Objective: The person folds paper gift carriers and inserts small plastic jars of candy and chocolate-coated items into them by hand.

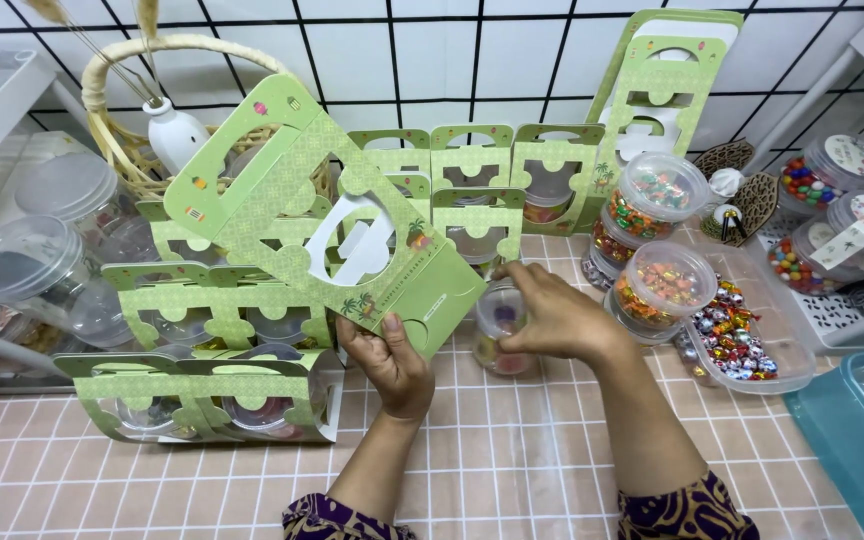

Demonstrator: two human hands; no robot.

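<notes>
A: How do the arms come in?

B: Both rise from the bottom edge in dark patterned sleeves. The left forearm stands nearly straight up; the right one slants up and to the left, so the two hands sit close together above the tiled tabletop (512,460).

A: What is the left hand doing?

B: The left hand (392,365) is closed in a pinch on the lower corner of a flat green cardboard sleeve (317,215), thumb on the near face. The card tilts up and away to the left of that hand, its round cut-outs showing.

A: And the right?

B: The right hand (557,318), palm down and fingers curled, grips a small clear jar (500,335) standing on the table just to the right of the left hand. The jar sits under its fingers, touching the card's lower edge or very near it; which one cannot be told.

A: Beyond them?

B: Left of the left hand lie finished green boxed packs (202,400). Right of the right hand stand clear tubs of wrapped sweets (664,285) and a tray of sweets (742,345). Farther back, more green sleeves (472,165) lean in a row near a wicker basket (122,130).
</notes>
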